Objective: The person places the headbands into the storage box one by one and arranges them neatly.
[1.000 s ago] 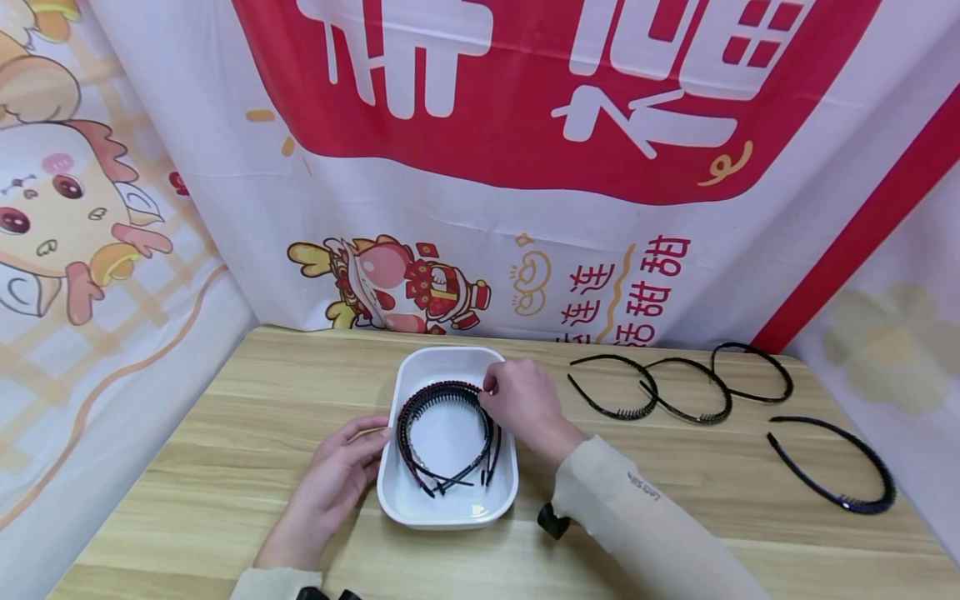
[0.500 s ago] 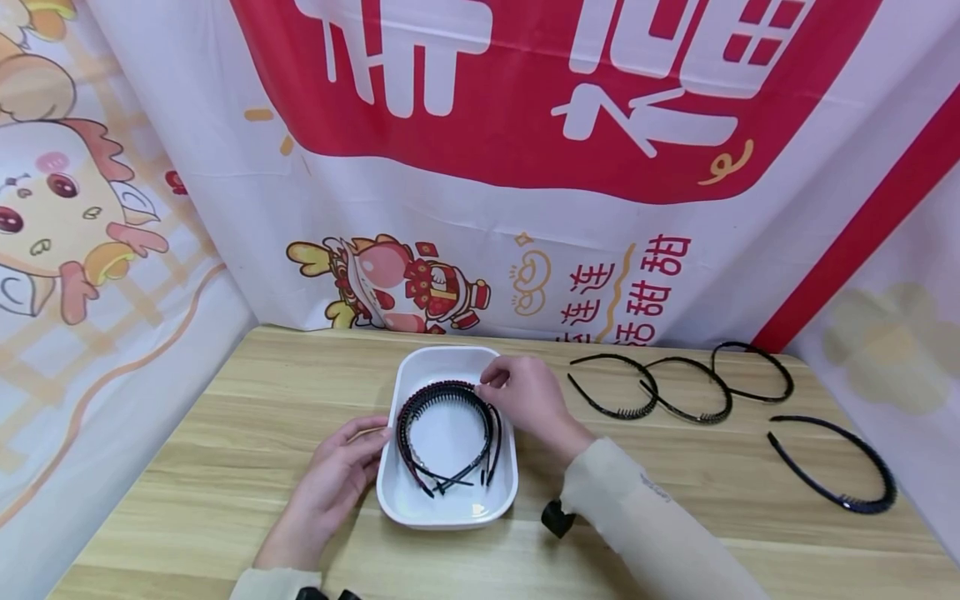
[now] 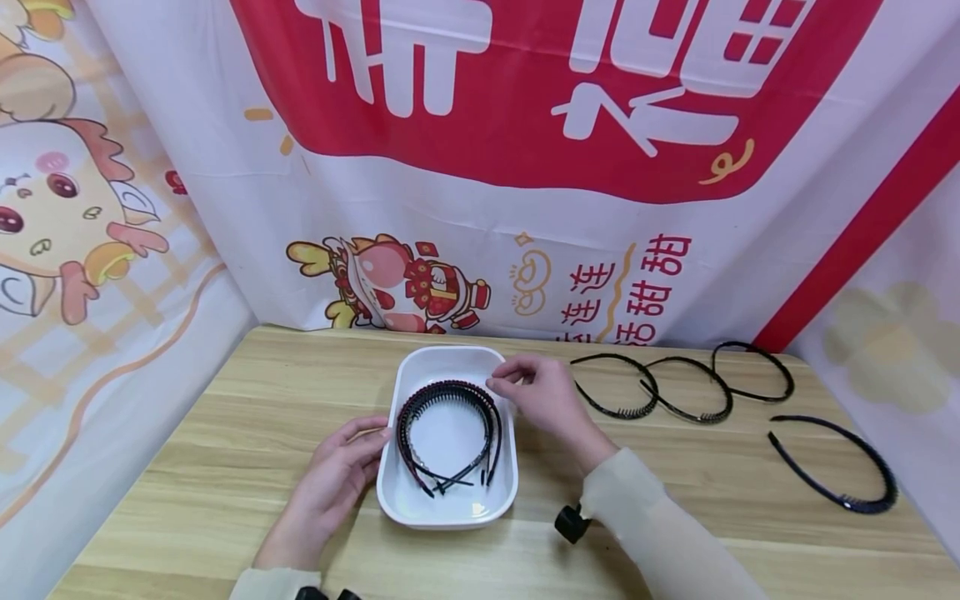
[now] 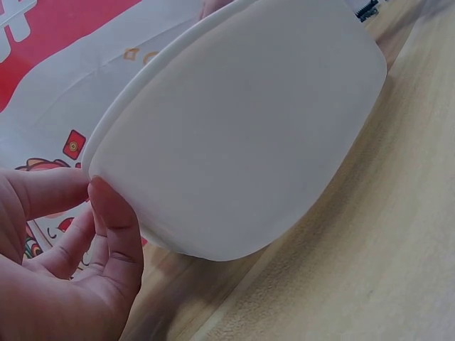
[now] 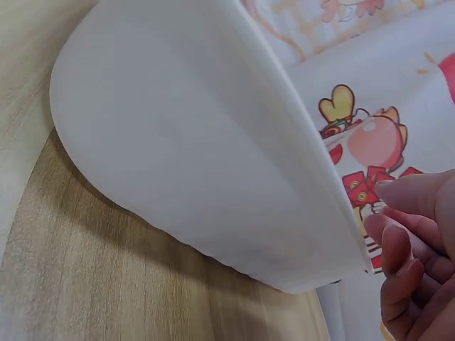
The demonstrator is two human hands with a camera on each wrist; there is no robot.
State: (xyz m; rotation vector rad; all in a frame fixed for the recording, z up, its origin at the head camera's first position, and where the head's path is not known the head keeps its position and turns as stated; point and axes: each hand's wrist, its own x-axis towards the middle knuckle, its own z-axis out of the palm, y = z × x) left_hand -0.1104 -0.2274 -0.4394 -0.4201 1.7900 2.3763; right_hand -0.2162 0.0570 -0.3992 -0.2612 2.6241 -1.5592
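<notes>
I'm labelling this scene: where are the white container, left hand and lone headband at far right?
White container (image 4: 238, 135), left wrist view: outer wall.
Left hand (image 3: 342, 473), head view: middle of the hand.
Lone headband (image 3: 889, 487), head view: outer curve.

The far cloth (image 3: 420, 200) carries sideways print; its red patch (image 3: 495, 142) shows a big white 福 (image 3: 660, 71) on the right; the white character (image 3: 397, 58) left of it is cut off; nearer, red print reads 连连 (image 3: 588, 279) on the left, 甜甜 (image 3: 666, 257) on the right; the characters beneath are cut off.
</notes>
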